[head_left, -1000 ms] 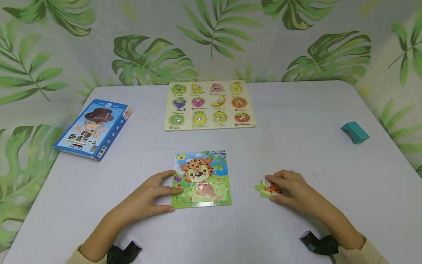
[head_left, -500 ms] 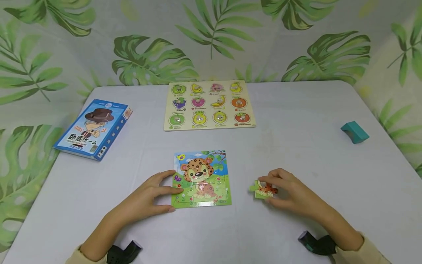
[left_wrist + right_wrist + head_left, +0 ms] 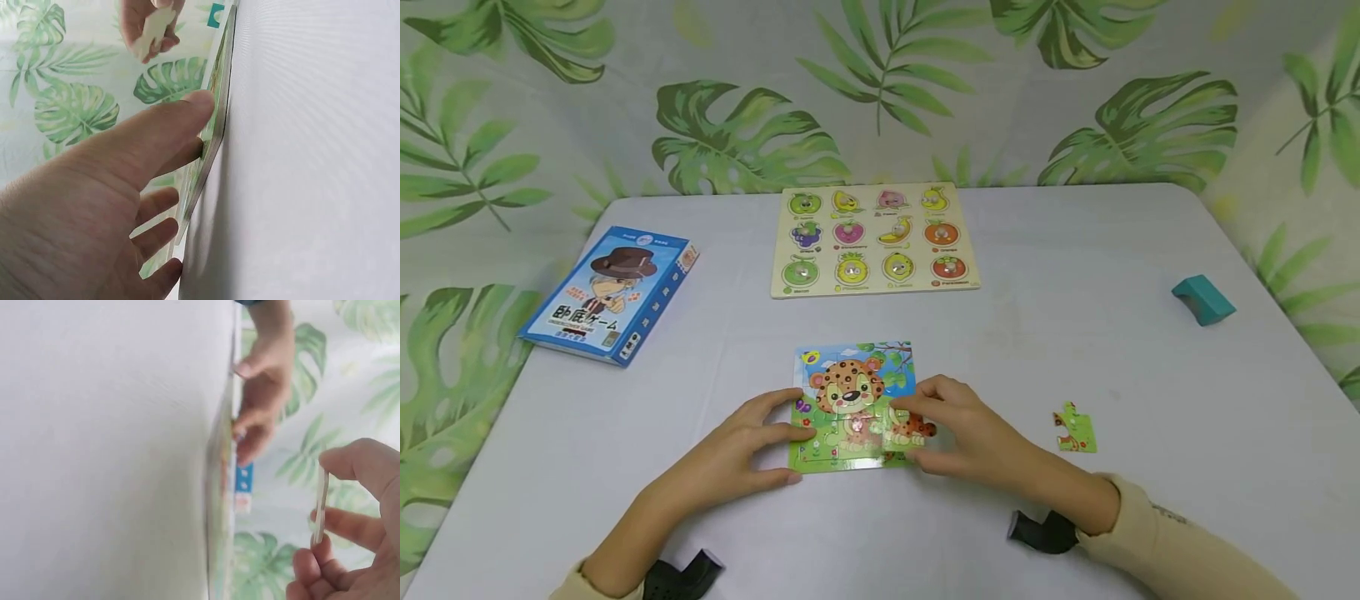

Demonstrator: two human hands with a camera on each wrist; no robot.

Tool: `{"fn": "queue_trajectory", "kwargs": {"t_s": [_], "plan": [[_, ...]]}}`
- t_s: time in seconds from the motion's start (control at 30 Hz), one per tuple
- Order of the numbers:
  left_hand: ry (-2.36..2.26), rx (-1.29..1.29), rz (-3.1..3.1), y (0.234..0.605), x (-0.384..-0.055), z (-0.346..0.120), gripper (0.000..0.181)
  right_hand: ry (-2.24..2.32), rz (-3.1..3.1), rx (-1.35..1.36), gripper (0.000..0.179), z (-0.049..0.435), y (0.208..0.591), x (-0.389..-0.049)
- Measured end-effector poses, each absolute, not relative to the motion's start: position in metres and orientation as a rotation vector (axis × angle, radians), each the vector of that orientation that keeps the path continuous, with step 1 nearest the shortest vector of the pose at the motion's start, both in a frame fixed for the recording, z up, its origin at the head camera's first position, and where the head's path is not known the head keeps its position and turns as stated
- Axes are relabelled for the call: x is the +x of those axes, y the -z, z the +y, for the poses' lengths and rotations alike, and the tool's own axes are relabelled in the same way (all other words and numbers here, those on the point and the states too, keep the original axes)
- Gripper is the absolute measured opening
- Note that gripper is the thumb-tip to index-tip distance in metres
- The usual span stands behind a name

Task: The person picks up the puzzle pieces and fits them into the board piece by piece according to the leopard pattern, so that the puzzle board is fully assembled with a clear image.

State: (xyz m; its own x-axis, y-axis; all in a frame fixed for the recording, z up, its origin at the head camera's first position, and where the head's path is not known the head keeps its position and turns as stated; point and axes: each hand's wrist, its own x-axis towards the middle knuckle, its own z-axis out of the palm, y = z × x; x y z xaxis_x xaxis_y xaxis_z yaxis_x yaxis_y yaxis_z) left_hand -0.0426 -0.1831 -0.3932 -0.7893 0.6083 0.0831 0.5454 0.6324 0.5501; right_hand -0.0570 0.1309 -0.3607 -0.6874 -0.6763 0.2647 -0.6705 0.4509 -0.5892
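Note:
A square leopard jigsaw board (image 3: 820,450) lies on the table with its lower part paler than the rest. At its left edge rests my left hand (image 3: 752,437), thumb and fingers spread along the side. My right hand (image 3: 962,429) pinches a jigsaw piece (image 3: 902,430) with spotted orange and green print over the board's lower right. In the right wrist view this piece (image 3: 322,506) is seen edge-on between thumb and fingers, raised off the board. A second, green jigsaw piece (image 3: 1078,429) lies on the table right of the board.
Behind the jigsaw sits a wooden fruit puzzle board (image 3: 876,242). A blue game box (image 3: 610,296) lies at the left, and a teal arch-shaped block (image 3: 1204,300) at the right. A leaf-print cloth (image 3: 880,92) hangs behind the white table (image 3: 1075,250).
My right hand has moved left with its jigsaw piece, from the bare table to over the board. The second piece now shows where the hand was. My left hand has stayed put.

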Motion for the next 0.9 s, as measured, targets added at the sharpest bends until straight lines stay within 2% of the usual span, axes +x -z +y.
{"fn": "queue_trajectory", "kwargs": {"t_s": [0.23,0.5,0.9], "plan": [[-0.785,1.043,2.721,0.39,-0.039,-0.178,0.046,0.931,2.639,-1.218,0.045,0.1,0.381,-0.064],[-0.722,1.13,2.747,0.394,-0.039,-0.176,0.05,0.889,2.611,-1.212,0.041,0.088,0.388,-0.069],[-0.737,1.181,2.733,0.396,-0.04,-0.174,0.042,0.807,2.565,-1.232,0.047,0.085,0.386,-0.075]]}}
